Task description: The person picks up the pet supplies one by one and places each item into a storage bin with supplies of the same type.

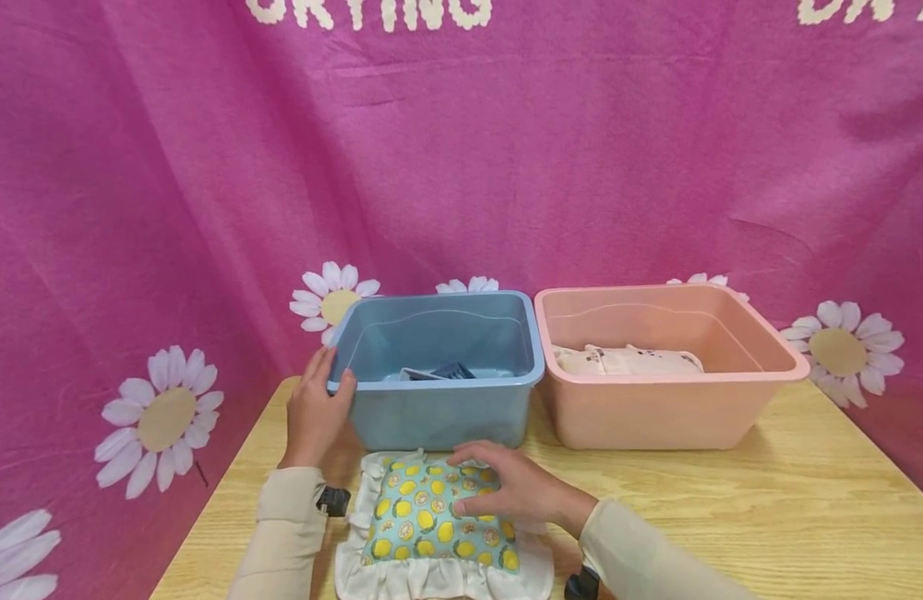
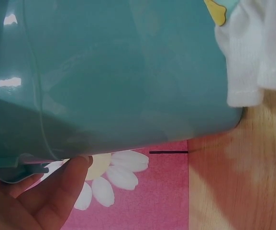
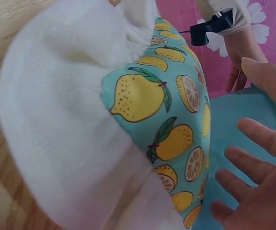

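Observation:
A blue plastic bin (image 1: pixel 439 417) stands at the back of the table. My left hand (image 1: pixel 315 412) holds its front left corner, the thumb at the front rim and the fingers along the left side; the left wrist view shows fingers (image 2: pixel 63 191) at the rim. In front of the bin lies a small cushion (image 1: pixel 431 521) with a lemon print and a white ruffle (image 3: pixel 56 110). Over the cushion's right part is my right hand (image 1: pixel 517 487), fingers spread and slightly bent, with nothing in its grasp. The right wrist view shows these fingers apart from the cushion.
A pink bin (image 1: pixel 656 412) stands right of the blue one, with a cream printed cloth item (image 1: pixel 630 361) inside. Dark, partly hidden items (image 1: pixel 450 372) lie in the blue bin. Behind the wooden table (image 1: pixel 769 517) hangs a magenta flowered curtain (image 1: pixel 581 167).

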`<act>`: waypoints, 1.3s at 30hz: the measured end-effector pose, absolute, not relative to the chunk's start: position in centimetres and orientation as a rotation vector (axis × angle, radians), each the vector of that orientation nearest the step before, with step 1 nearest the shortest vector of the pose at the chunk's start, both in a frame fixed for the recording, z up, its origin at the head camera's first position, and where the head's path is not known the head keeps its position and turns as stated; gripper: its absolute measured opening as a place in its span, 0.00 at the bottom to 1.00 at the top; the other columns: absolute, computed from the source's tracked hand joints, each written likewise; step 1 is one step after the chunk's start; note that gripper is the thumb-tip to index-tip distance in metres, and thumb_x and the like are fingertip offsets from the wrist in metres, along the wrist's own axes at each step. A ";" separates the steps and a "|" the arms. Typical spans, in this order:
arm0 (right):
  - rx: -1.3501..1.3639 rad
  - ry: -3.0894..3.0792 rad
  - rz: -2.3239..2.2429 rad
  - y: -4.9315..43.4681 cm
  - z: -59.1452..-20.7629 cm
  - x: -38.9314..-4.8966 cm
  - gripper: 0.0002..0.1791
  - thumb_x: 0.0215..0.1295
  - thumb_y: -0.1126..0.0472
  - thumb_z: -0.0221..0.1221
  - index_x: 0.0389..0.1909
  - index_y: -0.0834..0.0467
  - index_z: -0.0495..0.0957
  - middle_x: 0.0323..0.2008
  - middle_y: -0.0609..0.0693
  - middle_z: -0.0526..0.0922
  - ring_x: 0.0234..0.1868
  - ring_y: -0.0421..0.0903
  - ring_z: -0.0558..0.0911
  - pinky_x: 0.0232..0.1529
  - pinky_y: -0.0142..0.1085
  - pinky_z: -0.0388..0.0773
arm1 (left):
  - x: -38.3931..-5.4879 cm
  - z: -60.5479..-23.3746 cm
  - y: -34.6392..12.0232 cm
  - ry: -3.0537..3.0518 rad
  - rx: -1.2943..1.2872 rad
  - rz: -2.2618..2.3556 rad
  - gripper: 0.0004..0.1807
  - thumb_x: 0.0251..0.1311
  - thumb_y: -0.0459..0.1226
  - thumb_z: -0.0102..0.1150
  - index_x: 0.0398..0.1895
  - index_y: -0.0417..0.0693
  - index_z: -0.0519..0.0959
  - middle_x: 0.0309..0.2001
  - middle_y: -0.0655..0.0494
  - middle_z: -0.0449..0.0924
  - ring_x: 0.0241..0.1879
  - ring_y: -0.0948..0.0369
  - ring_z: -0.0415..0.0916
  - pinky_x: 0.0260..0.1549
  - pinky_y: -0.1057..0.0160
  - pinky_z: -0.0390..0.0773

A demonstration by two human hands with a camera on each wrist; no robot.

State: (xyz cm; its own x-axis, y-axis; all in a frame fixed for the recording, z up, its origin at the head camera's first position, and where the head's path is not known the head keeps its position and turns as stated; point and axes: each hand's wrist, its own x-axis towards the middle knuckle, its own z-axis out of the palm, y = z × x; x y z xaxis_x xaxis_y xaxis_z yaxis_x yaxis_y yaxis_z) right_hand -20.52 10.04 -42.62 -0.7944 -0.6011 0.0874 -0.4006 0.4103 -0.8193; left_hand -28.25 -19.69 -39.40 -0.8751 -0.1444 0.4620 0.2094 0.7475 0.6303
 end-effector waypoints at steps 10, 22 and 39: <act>-0.886 2.493 -1.274 9.3 -43.3 -20.2 0.41 0.53 0.45 0.69 0.68 0.49 0.66 0.67 0.47 0.66 0.68 0.50 0.63 0.67 0.54 0.58 | -28.0 -39.7 -19.8 -2.445 -0.053 -0.983 0.32 0.67 0.49 0.48 0.72 0.48 0.62 0.73 0.50 0.58 0.68 0.43 0.60 0.58 0.38 0.66; -0.949 2.547 -1.123 9.2 -43.6 -20.2 0.45 0.52 0.42 0.69 0.70 0.48 0.62 0.71 0.53 0.61 0.71 0.53 0.59 0.67 0.58 0.55 | -28.3 -39.4 -19.6 -2.440 -0.042 -0.988 0.32 0.66 0.49 0.49 0.72 0.48 0.63 0.73 0.51 0.58 0.67 0.43 0.61 0.57 0.37 0.67; -0.982 2.543 -0.889 9.2 -45.0 -20.6 0.53 0.47 0.33 0.67 0.74 0.41 0.55 0.74 0.54 0.52 0.74 0.55 0.50 0.66 0.65 0.41 | -28.1 -39.3 -19.4 -2.426 -0.039 -0.986 0.32 0.66 0.49 0.49 0.71 0.49 0.64 0.72 0.51 0.59 0.67 0.45 0.62 0.58 0.38 0.66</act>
